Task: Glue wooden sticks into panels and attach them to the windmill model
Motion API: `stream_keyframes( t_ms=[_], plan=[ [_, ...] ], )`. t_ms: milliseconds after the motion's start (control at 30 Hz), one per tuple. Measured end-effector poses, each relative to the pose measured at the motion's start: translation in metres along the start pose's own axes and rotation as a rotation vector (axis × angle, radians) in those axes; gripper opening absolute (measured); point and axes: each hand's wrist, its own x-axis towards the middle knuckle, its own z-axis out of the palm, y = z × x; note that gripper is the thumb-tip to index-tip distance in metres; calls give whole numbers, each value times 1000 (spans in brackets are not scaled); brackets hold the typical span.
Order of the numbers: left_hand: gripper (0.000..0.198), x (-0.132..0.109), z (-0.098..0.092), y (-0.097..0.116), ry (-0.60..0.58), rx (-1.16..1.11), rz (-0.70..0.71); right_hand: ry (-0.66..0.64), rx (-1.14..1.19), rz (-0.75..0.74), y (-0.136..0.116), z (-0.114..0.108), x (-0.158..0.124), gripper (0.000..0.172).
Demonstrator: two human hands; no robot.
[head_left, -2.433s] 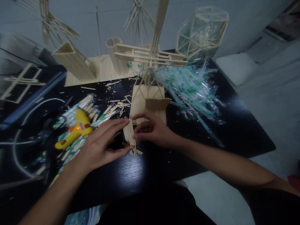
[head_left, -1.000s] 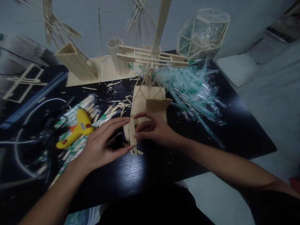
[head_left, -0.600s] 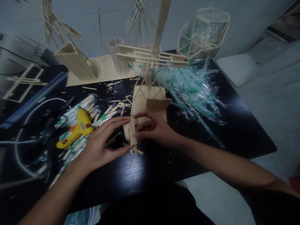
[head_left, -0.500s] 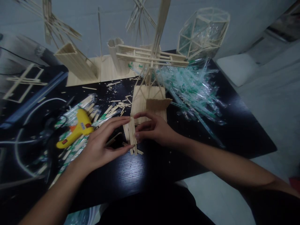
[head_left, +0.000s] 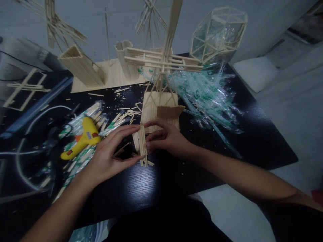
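Observation:
A small bundle of thin wooden sticks (head_left: 142, 143) is between my two hands, just in front of the stick-built windmill model. My left hand (head_left: 111, 149) grips it from the left, index finger at the far end and thumb near the close end. From the right, my right hand (head_left: 169, 139) holds the same sticks, its fingers curled and its thumb against their side. More loose sticks lie under and beside the bundle. The windmill's flat base (head_left: 148, 107) is right behind my fingers, with its blades (head_left: 164, 62) rising above.
A yellow glue gun (head_left: 84, 139) rests on plastic packs of sticks at the left, near a white cable (head_left: 17, 154). Crumpled clear wrappers (head_left: 209, 94) cover the right back. Wooden towers (head_left: 82, 69) stand behind, and stick scraps (head_left: 128, 114) litter the black table (head_left: 252, 141).
Almost nothing differs. Both hands keep the same hold on the stick bundle, and the objects around them stay where they were.

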Motion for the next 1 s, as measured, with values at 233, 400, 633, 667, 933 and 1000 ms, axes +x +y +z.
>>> stream_keyframes(
  t_ms=[233, 400, 633, 667, 933, 1000],
  plan=[
    [73, 2, 0, 1, -10, 53, 11, -6, 22, -17, 0, 1, 0, 56],
    [74, 2, -1, 3, -5, 41, 16, -10, 9, -23, 0, 0, -1, 57],
    [75, -2, 1, 0, 17, 25, 23, -8, 16, -17, -1, 1, -1, 56],
    [75, -2, 1, 0, 19, 20, 18, -6, 21, -16, -1, 1, -1, 56],
    [74, -1, 2, 1, 26, 18, 12, -2, 3, -15, 1, 1, 0, 56],
    [72, 0, 2, 2, 32, 21, 22, -2, 8, -15, 2, 1, 0, 56]
  ],
)
